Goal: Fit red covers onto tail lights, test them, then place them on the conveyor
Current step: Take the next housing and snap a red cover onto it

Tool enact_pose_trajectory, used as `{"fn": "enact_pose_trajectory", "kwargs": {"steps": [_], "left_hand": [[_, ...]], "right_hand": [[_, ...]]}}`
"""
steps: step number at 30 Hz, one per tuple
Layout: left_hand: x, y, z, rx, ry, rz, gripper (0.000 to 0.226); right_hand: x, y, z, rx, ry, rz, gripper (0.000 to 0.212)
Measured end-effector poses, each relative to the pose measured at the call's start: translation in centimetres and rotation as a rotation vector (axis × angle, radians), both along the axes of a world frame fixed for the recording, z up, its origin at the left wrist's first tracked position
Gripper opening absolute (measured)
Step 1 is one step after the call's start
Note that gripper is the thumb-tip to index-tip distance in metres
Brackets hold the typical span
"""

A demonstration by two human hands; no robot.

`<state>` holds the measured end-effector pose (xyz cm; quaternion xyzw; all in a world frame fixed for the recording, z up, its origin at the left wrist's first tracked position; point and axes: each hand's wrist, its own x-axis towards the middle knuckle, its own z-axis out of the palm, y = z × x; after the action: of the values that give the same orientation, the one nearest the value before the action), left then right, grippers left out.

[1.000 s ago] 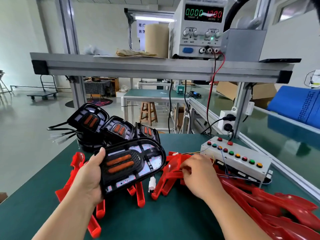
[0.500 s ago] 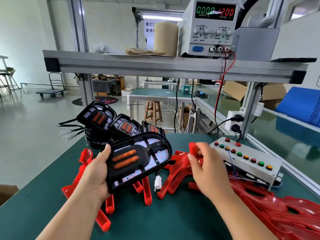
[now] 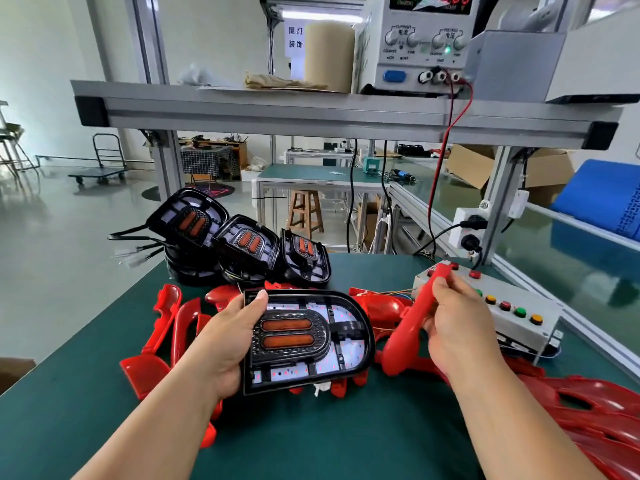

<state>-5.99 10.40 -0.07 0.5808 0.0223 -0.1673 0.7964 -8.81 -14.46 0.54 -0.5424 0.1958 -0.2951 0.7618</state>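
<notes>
My left hand [image 3: 228, 344] grips a black tail light [image 3: 311, 341] by its left edge, face up, above the green bench. Two orange strips show in its middle. My right hand [image 3: 453, 323] holds a red cover [image 3: 405, 327] lifted on edge, just right of the tail light and apart from it. More red covers [image 3: 173, 327] lie spread on the mat under and beside both hands. A further heap of red covers [image 3: 595, 410] fills the lower right.
Several black tail lights [image 3: 242, 247] are stacked at the bench's back left, wires trailing left. A grey button box [image 3: 512, 313] sits right of my right hand. A power supply [image 3: 419, 43] stands on the overhead shelf [image 3: 277, 112], red lead hanging down.
My right hand lifted one red cover off the pile and raised it upright beside the tail light. My left hand levelled the tail light and brought it nearer.
</notes>
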Motion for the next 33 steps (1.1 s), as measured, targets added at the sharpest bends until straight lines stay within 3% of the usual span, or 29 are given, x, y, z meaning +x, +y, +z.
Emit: {"fn": "enact_pose_trajectory", "kwargs": {"steps": [7, 9, 12, 20, 23, 28, 31, 33], "left_hand": [[-0.1, 0.2, 0.0, 0.109, -0.091, -0.023, 0.024], [0.2, 0.3, 0.0, 0.266, -0.162, 0.018, 0.027], [0.7, 0.7, -0.4, 0.648, -0.373, 0.128, 0.031], [0.7, 0.7, -0.3, 1.066, -0.682, 0.271, 0.047], [-0.1, 0.2, 0.5, 1.115, -0.818, 0.257, 0.040], [-2.1, -1.6, 1.8, 1.084, -1.089, 0.290, 0.031], [-3.4, -3.2, 2.1, 0.947, -1.079, 0.122, 0.043], [-3.7, -4.2, 1.9, 0.896, -1.011, -0.023, 0.036]], "right_hand": [[-0.5, -0.2, 0.6, 0.276, -0.133, 0.151, 0.020], [-0.6, 0.0, 0.7, 0.314, -0.141, 0.199, 0.016], [-0.6, 0.7, 0.7, 0.372, -0.180, 0.250, 0.014], [-0.6, 2.5, 0.1, 0.413, -0.204, 0.323, 0.013], [-0.7, 2.9, 0.2, 0.376, -0.204, 0.336, 0.014], [-1.0, 3.3, 0.6, 0.527, -0.232, 0.303, 0.006], [-1.2, 3.6, 0.7, 0.536, -0.246, 0.319, 0.010], [-1.3, 4.1, 0.7, 0.487, -0.261, 0.362, 0.010]]}}
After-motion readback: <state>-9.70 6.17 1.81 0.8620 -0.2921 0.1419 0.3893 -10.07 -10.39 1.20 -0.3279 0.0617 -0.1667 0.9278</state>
